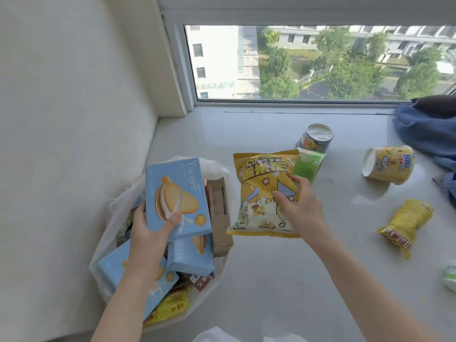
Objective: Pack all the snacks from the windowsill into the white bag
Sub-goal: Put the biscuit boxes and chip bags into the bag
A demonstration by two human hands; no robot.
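Observation:
The white bag (217, 169) stands open on the windowsill (271, 280) at the left, holding blue boxes, a brown packet and yellow packets. My left hand (148, 230) grips a light blue cookie box (175, 191) upright over the bag's mouth. My right hand (298, 203) pinches a yellow popcorn bag (261, 193) just right of the white bag. A green packet (308, 164) lies behind the popcorn bag. Further right on the sill are a dark blue cup (314, 138), a yellow cup (387, 165) on its side and a yellow packet (407, 224).
Blue cloth (429, 129) is heaped at the sill's right end. A pale green item (450, 277) shows at the right edge. The wall closes off the left side and the window (308, 62) runs along the back.

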